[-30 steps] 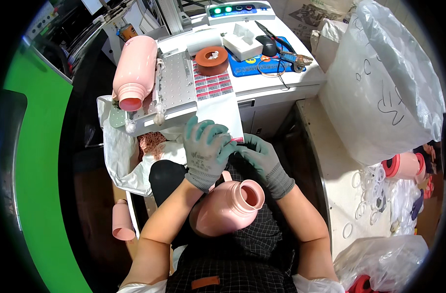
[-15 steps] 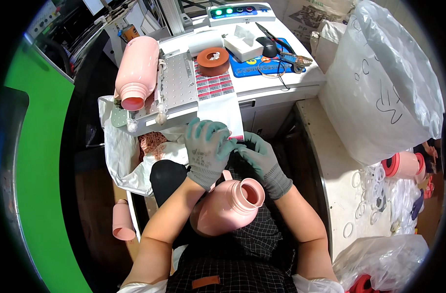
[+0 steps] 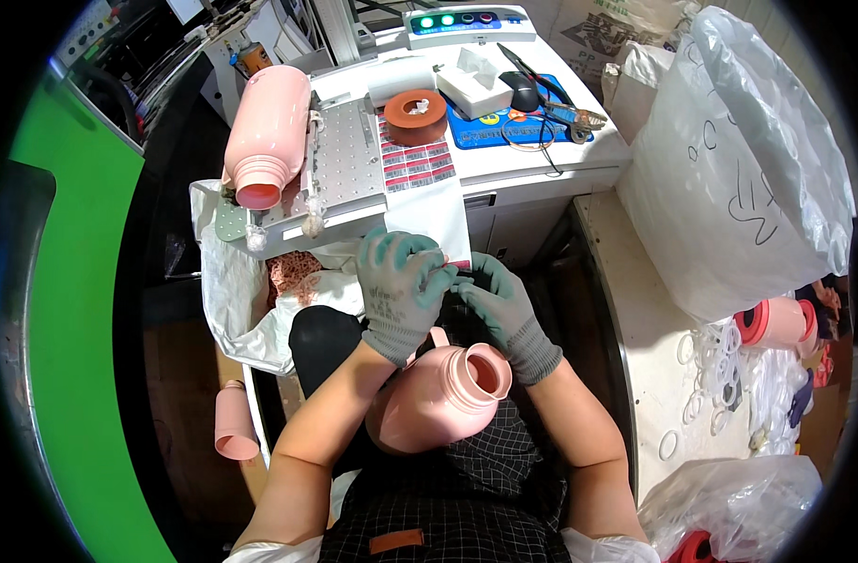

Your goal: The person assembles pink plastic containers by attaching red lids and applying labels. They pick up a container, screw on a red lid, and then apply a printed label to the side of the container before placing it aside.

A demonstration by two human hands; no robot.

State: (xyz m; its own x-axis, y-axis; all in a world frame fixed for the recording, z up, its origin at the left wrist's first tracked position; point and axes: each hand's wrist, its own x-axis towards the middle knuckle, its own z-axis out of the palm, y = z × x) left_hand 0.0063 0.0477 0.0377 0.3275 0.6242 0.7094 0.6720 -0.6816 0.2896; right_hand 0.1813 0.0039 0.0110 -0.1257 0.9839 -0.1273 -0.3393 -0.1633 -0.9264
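Both gloved hands meet at the lower edge of a white label sheet [image 3: 438,220] that hangs off the front of the bench [image 3: 542,159]. The left hand [image 3: 401,291] has its fingers [image 3: 412,251] curled over the sheet's edge, and the right hand [image 3: 504,305] pinches at a small red-and-white label [image 3: 460,266] there; whether the label is already free of the backing I cannot tell. A pink bottle [image 3: 438,399] rests in the lap just below the hands, mouth up and tilted to the right, touched by neither palm. To do this well, I judge the left hand should keep the backing taut while the right peels slowly from one corner, so the label comes off flat and unwrinkled. Compared with a second ago, little has changed: the hands stay together at the same spot on the sheet, and the bottle has rolled slightly, its mouth a touch further right. A second pink bottle [image 3: 265,131] lies on the bench beside a brown tape roll [image 3: 415,114].
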